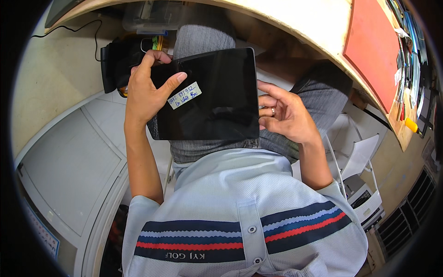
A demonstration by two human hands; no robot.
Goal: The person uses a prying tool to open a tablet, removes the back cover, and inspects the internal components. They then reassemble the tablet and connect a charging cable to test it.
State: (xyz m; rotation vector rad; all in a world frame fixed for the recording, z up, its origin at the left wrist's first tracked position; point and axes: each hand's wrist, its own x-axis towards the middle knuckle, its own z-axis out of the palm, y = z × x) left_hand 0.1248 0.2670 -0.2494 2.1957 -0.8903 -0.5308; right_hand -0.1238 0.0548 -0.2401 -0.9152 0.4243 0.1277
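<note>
A black tablet [221, 99] with a dark, glossy screen lies across my lap, above my grey jeans. A pale paper label [185, 95] with blue handwriting is stuck on its screen, left of the middle. Cracks seem to run along its left edge. My left hand [150, 85] grips the tablet's left end, thumb lying on the glass beside the label and fingers around the far edge. At the right edge, my right hand [286, 111] has its fingers partly curled, with the fingertips at the tablet's side; a ring is on one finger.
A wooden workbench [318, 27] curves across the far side, bearing a red mat [371, 39] and several tools at right, among them a yellow-handled one [410, 124]. A black bag [117, 62] and a clear plastic box [152, 18] sit beyond my left hand. A white folding rack [362, 154] stands at right.
</note>
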